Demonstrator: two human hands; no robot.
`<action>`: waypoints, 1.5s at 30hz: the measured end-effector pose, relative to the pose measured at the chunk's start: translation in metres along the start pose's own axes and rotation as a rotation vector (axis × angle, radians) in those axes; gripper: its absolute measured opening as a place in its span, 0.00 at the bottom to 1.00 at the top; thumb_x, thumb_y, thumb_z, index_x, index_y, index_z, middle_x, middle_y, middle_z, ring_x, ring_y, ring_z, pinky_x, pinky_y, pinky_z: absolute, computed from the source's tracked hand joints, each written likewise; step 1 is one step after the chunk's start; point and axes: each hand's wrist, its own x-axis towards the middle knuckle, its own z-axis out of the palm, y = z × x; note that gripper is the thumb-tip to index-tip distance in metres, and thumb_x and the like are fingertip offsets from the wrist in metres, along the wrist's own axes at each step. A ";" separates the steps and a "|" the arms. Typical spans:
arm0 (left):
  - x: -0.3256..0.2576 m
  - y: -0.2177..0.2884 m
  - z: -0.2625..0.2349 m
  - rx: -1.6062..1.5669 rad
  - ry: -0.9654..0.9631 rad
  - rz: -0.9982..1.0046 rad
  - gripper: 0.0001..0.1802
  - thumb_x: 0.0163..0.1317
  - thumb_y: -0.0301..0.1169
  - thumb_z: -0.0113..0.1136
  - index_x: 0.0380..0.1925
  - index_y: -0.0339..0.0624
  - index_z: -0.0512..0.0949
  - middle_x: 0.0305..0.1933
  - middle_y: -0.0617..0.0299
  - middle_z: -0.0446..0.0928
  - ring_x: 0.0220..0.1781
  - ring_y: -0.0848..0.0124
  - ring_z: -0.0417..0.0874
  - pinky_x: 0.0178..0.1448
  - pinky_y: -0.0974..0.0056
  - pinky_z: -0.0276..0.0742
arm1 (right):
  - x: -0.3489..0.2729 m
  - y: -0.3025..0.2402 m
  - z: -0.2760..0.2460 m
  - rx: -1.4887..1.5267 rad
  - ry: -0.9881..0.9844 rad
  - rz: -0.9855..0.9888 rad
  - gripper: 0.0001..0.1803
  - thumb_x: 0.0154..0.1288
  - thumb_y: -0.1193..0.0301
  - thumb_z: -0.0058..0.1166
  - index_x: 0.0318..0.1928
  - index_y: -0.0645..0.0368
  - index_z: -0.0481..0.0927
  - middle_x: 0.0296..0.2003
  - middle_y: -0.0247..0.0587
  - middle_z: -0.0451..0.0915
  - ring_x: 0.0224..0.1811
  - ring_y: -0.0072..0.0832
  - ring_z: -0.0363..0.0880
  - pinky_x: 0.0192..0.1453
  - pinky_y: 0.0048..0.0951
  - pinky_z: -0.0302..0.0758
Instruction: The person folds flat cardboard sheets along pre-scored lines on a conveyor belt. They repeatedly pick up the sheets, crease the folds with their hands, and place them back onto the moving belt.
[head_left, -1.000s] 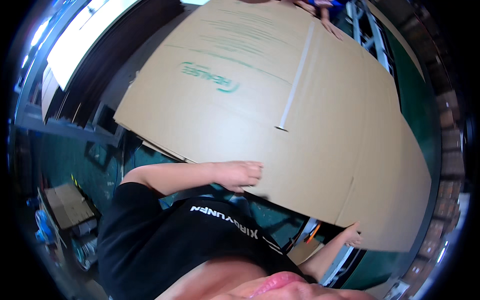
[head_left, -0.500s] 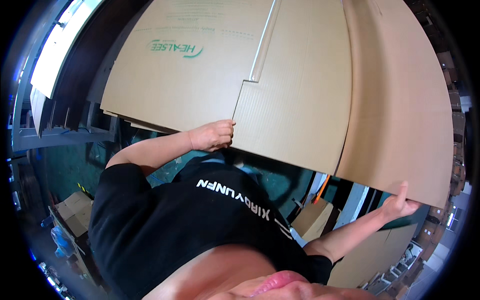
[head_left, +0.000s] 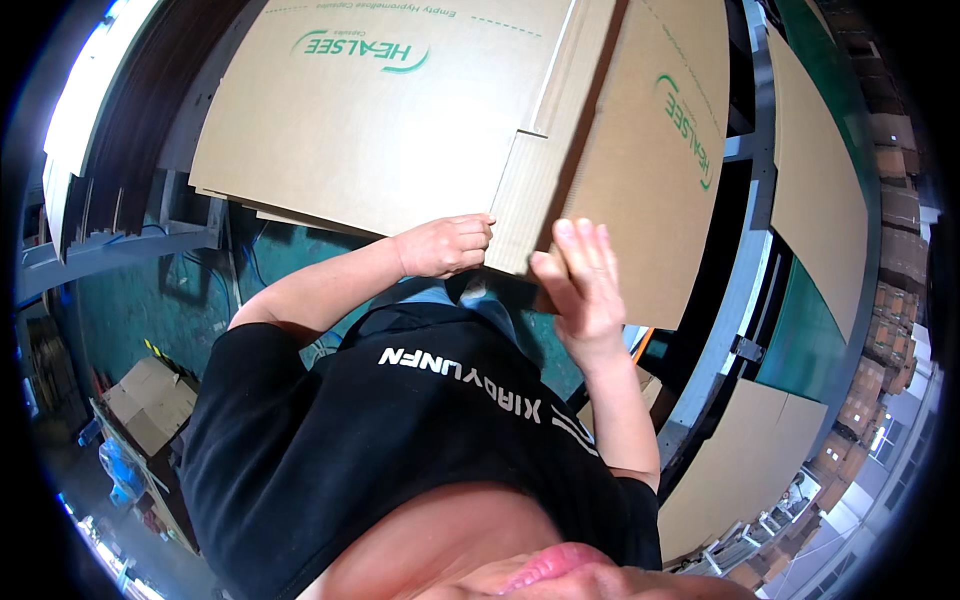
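A large brown cardboard carton blank (head_left: 330,130) with green printing lies in front of me. My left hand (head_left: 447,247) is closed at its near edge, beside the slot, with curled fingers; the thumb is hidden. Right of the slot, a narrow ribbed strip (head_left: 524,195) ends along a dark fold. My right hand (head_left: 585,290) is raised beside that fold at the near edge, fingers stretched out and palm showing. Farther right a printed cardboard panel (head_left: 655,170) slopes away; I cannot tell whether it belongs to the same blank.
A grey metal frame (head_left: 735,290) runs along the right side. Beyond it lie flat cardboard sheets (head_left: 815,170) and another sheet (head_left: 745,465) nearer me. Stacked brown boxes (head_left: 890,320) line the far right. At lower left stands an opened carton (head_left: 150,405) near blue plastic (head_left: 120,475).
My right hand has come left from the far right corner of the cardboard. The wide plain panel there has swung up and leftward, exposing a printed panel and the frame. My left hand stays at the edge.
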 end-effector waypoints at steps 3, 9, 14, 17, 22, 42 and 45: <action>-0.002 0.002 0.001 0.004 0.021 -0.025 0.07 0.50 0.25 0.61 0.26 0.34 0.73 0.37 0.51 0.73 0.46 0.55 0.78 0.65 0.50 0.72 | -0.009 0.000 0.039 0.062 -0.155 0.031 0.23 0.54 0.84 0.53 0.52 0.55 0.78 0.62 0.49 0.71 0.66 0.46 0.68 0.72 0.53 0.60; -0.005 0.004 0.005 0.071 0.078 -0.080 0.12 0.48 0.26 0.60 0.34 0.32 0.77 0.44 0.49 0.78 0.50 0.53 0.80 0.63 0.51 0.75 | -0.041 0.019 0.109 0.136 -0.332 0.072 0.25 0.55 0.81 0.49 0.56 0.61 0.70 0.63 0.52 0.68 0.69 0.51 0.61 0.75 0.53 0.50; -0.001 0.011 0.005 0.073 0.137 -0.153 0.15 0.50 0.28 0.63 0.37 0.32 0.78 0.46 0.50 0.78 0.52 0.54 0.80 0.64 0.51 0.74 | -0.031 0.024 0.104 0.030 -0.456 -0.031 0.27 0.51 0.80 0.51 0.55 0.62 0.68 0.62 0.53 0.67 0.68 0.50 0.62 0.75 0.52 0.51; -0.004 0.012 0.006 0.142 0.161 -0.173 0.16 0.51 0.32 0.66 0.37 0.33 0.77 0.45 0.51 0.77 0.53 0.53 0.78 0.63 0.51 0.74 | -0.005 0.026 0.090 0.152 -0.548 -0.045 0.26 0.48 0.76 0.55 0.51 0.62 0.70 0.59 0.54 0.69 0.68 0.50 0.62 0.74 0.51 0.53; -0.004 0.019 0.000 0.131 0.251 -0.328 0.21 0.52 0.42 0.69 0.34 0.36 0.72 0.39 0.52 0.72 0.47 0.51 0.75 0.56 0.51 0.74 | -0.006 0.043 0.107 0.409 -0.559 -0.062 0.26 0.41 0.70 0.60 0.44 0.65 0.73 0.51 0.55 0.72 0.65 0.52 0.64 0.74 0.51 0.55; 0.000 0.014 0.011 0.160 0.166 -0.368 0.25 0.56 0.48 0.66 0.33 0.37 0.70 0.48 0.50 0.71 0.54 0.50 0.73 0.55 0.51 0.74 | -0.001 0.062 0.100 0.514 -0.405 -0.128 0.28 0.35 0.68 0.69 0.40 0.65 0.75 0.48 0.52 0.73 0.60 0.50 0.68 0.71 0.51 0.60; 0.002 0.016 0.010 0.149 0.179 -0.379 0.25 0.55 0.48 0.66 0.34 0.38 0.70 0.48 0.50 0.71 0.55 0.50 0.73 0.55 0.51 0.73 | -0.003 0.060 0.099 0.523 -0.387 -0.120 0.29 0.35 0.68 0.69 0.42 0.65 0.75 0.49 0.53 0.73 0.62 0.51 0.67 0.72 0.51 0.60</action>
